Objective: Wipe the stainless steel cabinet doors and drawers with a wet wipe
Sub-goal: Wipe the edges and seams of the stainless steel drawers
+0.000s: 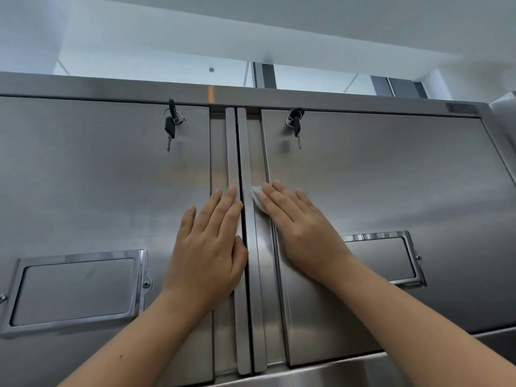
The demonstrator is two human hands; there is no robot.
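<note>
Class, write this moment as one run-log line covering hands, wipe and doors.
left hand flat on left door | right hand presses wet wipe on right door | keys hang in both locks

The two grey stainless steel cabinet doors (97, 177) have a brushed, satin finish with dull, blurred reflections. Their rectangular metal label frames (78, 256) are polished and mirror-glossy. The small white wet wipe (257, 198) looks soft, matt and crumpled. The hanging keys (170, 129) have black plastic heads and metal blades.
</note>
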